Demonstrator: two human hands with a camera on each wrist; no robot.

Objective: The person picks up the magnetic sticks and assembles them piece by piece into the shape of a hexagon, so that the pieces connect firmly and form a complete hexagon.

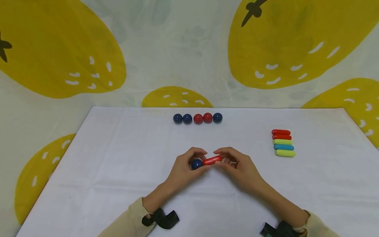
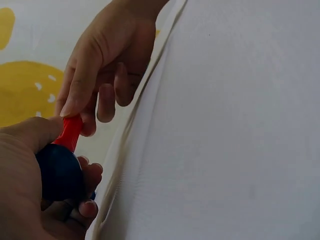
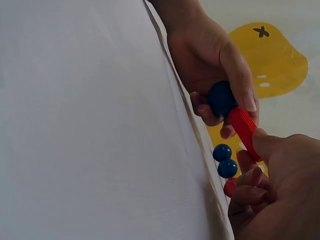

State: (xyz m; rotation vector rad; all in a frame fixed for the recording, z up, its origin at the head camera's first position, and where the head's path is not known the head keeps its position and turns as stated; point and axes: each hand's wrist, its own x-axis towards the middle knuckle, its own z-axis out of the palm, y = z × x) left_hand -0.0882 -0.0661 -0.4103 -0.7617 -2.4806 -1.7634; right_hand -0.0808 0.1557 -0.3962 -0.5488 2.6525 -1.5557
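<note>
Over the middle of the white table, my left hand [image 1: 187,166] holds a dark blue ball [image 1: 196,164], its fingers curled round it. A short red stick [image 1: 212,160] meets the ball's right side, end against ball. My right hand [image 1: 238,166] pinches the stick's far end between thumb and fingers. In the left wrist view, the blue ball [image 2: 61,172] sits in the left palm with the red stick [image 2: 69,134] rising from it. From the right wrist, the ribbed red stick [image 3: 244,132] runs straight from the blue ball [image 3: 221,99] to the right thumb.
Along the table's back edge lies a row of blue balls [image 1: 187,118] and red balls [image 1: 198,118]. At the right, several sticks lie side by side: red [image 1: 282,137], blue [image 1: 283,147] and yellow-green [image 1: 285,153]. A fruit-patterned cloth [image 1: 189,59] hangs behind the white table [image 1: 118,148].
</note>
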